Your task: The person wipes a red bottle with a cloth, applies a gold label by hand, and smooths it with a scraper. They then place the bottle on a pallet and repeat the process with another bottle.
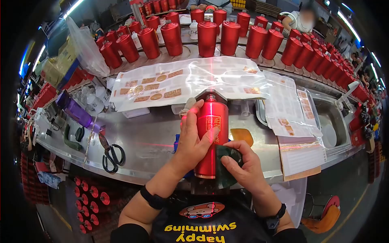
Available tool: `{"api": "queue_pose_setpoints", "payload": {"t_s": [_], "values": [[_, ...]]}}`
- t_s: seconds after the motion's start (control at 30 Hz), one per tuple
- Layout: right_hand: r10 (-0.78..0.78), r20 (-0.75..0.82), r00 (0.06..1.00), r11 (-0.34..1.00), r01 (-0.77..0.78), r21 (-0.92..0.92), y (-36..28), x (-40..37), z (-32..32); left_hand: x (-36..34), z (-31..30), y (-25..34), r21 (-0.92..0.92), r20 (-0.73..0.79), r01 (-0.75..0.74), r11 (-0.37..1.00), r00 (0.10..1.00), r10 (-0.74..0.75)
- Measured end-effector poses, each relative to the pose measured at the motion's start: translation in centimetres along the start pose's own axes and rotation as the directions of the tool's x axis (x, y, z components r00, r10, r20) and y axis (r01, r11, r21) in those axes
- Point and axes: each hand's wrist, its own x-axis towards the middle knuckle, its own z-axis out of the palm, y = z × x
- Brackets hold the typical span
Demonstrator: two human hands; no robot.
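A shiny red bottle (211, 112) lies in a dark cradle (221, 98) in front of me, its neck pointing away. Gold characters show on its upper side, and a red laser line runs along it. My left hand (190, 141) is closed around the bottle's left side, thumb pressed on the surface near the gold print. Between the thumb and fingers of my right hand (248, 168) is a dark green flat scraper (226, 172), held against the bottle's lower right side. The underside of the bottle is hidden.
Sheets of gold labels (156, 85) lie behind the bottle, with more label sheets (289, 109) at right. Black-handled scissors (110, 154) and a purple bottle (75, 109) are at left. A yellow piece (242, 137) lies nearby. Red bottles (207, 38) line a conveyor; two people sit beyond.
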Motion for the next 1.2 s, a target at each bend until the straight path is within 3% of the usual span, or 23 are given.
{"api": "queue_pose_setpoints", "payload": {"t_s": [0.27, 0.47, 1.03, 1.2], "values": [[-0.034, -0.03, 0.999, 0.999, 0.033, -0.034, 0.0, 0.1, 0.2, -0.6, 0.1, -1.3, -0.124, 0.006, -0.046, 0.991, 0.999, 0.047], [-0.026, -0.021, 0.999, 0.999, 0.025, -0.044, -0.6, 0.0, 0.4, -1.1, 0.4, -1.5, -0.236, 0.028, 0.022, 0.972, 0.999, -0.015], [-0.069, -0.087, 0.994, 0.98, 0.051, -0.195, -1.1, 0.4, 0.8, -0.8, 0.1, -1.5, -0.103, 0.003, -0.054, 0.993, 0.998, 0.055], [-0.016, -0.048, 0.999, 0.991, 0.009, -0.134, -1.2, 0.3, 0.8, -0.8, 0.3, -1.6, -0.079, -0.013, -0.069, 0.994, 0.998, 0.068]]}}
